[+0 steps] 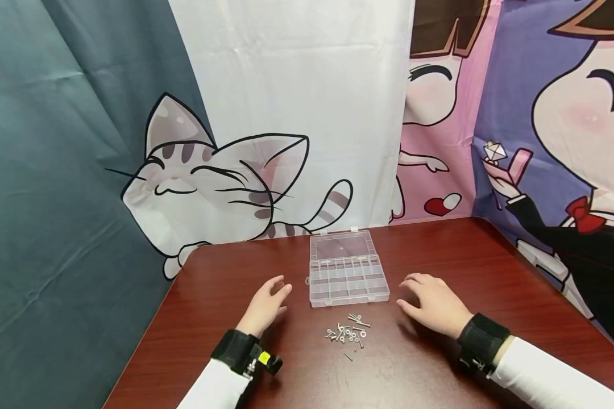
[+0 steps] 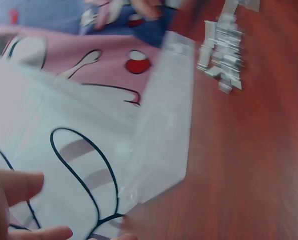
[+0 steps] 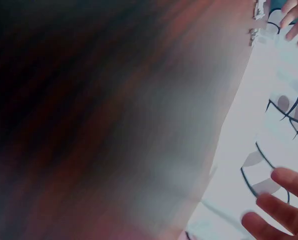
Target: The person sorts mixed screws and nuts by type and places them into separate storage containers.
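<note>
A clear plastic compartment box (image 1: 349, 284) lies on the brown table with its lid (image 1: 341, 245) folded back toward the wall. In front of it is a loose pile of small metal screws, nuts and washers (image 1: 347, 333). My left hand (image 1: 265, 305) is left of the box, fingers relaxed and holding nothing. To the right of the box, my right hand (image 1: 434, 302) hovers with loosely bent fingers, also holding nothing. The left wrist view shows the blurred screws and nuts (image 2: 223, 52) beside the box's side (image 2: 166, 120). Fingers (image 3: 283, 212) of the right hand appear spread in the right wrist view.
A single screw (image 1: 348, 357) lies nearer the front than the pile. The wooden table (image 1: 399, 369) reaches back to a cartoon-printed cloth (image 1: 307, 102) hanging behind it. Black straps with cameras (image 1: 483, 343) circle both wrists.
</note>
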`<state>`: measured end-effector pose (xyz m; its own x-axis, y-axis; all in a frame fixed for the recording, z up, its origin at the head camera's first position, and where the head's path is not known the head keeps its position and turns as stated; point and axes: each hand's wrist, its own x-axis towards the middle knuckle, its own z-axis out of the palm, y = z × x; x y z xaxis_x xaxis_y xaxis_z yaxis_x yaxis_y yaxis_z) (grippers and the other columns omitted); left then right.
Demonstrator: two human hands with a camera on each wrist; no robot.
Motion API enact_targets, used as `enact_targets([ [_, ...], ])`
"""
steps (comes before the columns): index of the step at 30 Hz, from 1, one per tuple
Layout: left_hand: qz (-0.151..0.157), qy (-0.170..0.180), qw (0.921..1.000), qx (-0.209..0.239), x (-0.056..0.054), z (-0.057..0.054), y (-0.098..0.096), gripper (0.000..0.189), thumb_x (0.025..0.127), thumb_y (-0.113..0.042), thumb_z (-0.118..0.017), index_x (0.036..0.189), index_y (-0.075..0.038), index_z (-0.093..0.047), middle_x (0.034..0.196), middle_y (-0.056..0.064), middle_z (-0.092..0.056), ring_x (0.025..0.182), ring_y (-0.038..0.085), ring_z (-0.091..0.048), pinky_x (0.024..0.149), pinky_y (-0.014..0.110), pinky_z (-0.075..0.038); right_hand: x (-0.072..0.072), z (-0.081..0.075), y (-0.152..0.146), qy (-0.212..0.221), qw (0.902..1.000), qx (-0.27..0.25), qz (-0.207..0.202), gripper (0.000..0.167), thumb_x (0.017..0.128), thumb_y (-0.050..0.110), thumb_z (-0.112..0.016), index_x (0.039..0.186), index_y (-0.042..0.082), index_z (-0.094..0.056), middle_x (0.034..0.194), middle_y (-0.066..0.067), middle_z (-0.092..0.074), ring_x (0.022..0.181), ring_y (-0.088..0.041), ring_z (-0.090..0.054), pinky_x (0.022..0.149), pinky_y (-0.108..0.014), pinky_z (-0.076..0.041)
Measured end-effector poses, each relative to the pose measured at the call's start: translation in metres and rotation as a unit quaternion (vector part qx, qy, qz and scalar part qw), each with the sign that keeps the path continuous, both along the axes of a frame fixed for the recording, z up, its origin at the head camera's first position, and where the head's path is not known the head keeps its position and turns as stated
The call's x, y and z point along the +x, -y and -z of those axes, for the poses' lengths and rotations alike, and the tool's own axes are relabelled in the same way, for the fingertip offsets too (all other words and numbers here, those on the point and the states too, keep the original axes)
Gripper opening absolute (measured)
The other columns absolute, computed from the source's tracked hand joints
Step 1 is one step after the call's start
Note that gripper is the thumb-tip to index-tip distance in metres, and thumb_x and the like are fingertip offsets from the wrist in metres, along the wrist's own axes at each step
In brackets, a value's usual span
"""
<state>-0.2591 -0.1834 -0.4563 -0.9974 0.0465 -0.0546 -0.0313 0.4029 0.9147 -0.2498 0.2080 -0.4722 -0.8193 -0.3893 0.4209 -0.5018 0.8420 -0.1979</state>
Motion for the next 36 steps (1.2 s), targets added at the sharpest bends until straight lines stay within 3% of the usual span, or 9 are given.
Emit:
enact_targets([
  [2,-0.006,0.024,0.9974,0.068,-0.012,0.004,-0.004,0.062,0.101,-0.029,-0.059,0.150,0.001,-0.036,0.147,0.027,-0.043,0.124,0.041,-0.054,0.089,0.045,-0.055,0.001,-0.003,0.007,0.005,1.0000,-0.002,-0.008,0.019,0.086,0.030,-0.075,0.098,0.015,-0.072,0.097,0.000,-0.067,0.093,-0.022,-0.064,0.086,-0.047,-0.051],
  [5,-0.013,0.055,0.9913,0.119,-0.028,0.011,-0.010,0.061,0.101,-0.023,-0.059,0.150,0.004,-0.034,0.144,0.028,-0.045,0.122,0.043,-0.055,0.087,0.044,-0.056,0.004,-0.009,0.019,0.022,0.9995,-0.004,-0.023,0.006,0.086,0.024,-0.074,0.087,0.020,-0.070,0.080,0.010,-0.059,0.074,-0.010,-0.057,0.070,-0.034,-0.052],
  [9,-0.019,0.082,0.9871,0.136,-0.046,0.018,-0.022,0.056,0.101,-0.017,-0.058,0.148,0.004,-0.037,0.138,0.027,-0.051,0.115,0.038,-0.060,0.082,0.042,-0.058,0.008,-0.011,0.037,0.041,0.9975,0.008,-0.056,0.009,0.086,0.022,-0.073,0.081,0.022,-0.065,0.072,0.014,-0.051,0.064,-0.004,-0.046,0.058,-0.027,-0.044],
  [14,-0.010,0.095,0.9866,0.132,-0.059,0.023,-0.039,0.054,0.100,-0.015,-0.058,0.147,0.005,-0.039,0.129,0.025,-0.057,0.104,0.031,-0.064,0.075,0.041,-0.060,0.008,-0.009,0.057,0.070,0.9918,0.045,-0.097,0.010,0.085,0.021,-0.073,0.080,0.021,-0.065,0.072,0.013,-0.056,0.064,-0.003,-0.050,0.058,-0.030,-0.047],
  [20,0.003,0.087,0.9892,0.117,-0.066,0.027,-0.049,0.047,0.099,-0.008,-0.056,0.143,0.006,-0.045,0.121,0.023,-0.062,0.100,0.029,-0.067,0.073,0.042,-0.060,0.004,-0.007,0.074,0.115,0.9824,0.080,-0.123,0.012,0.084,0.019,-0.075,0.076,0.021,-0.067,0.068,0.014,-0.057,0.062,-0.003,-0.051,0.058,-0.030,-0.048],
  [28,0.012,0.079,0.9932,0.085,-0.065,0.028,-0.047,0.045,0.098,-0.004,-0.056,0.141,0.005,-0.048,0.121,0.019,-0.063,0.097,0.025,-0.067,0.071,0.038,-0.060,0.002,-0.003,0.084,0.097,0.9834,0.093,-0.122,0.020,0.083,0.018,-0.077,0.071,0.019,-0.061,0.065,0.012,-0.054,0.059,-0.005,-0.049,0.055,-0.030,-0.046],
  [36,0.017,0.086,0.9921,0.090,-0.068,0.029,-0.048,0.045,0.098,-0.003,-0.057,0.141,0.002,-0.049,0.121,0.018,-0.063,0.097,0.024,-0.067,0.072,0.039,-0.060,0.003,0.000,0.088,0.080,0.9846,0.095,-0.123,0.030,0.081,0.014,-0.077,0.066,0.019,-0.052,0.061,0.013,-0.042,0.056,-0.005,-0.037,0.051,-0.026,-0.036],
])
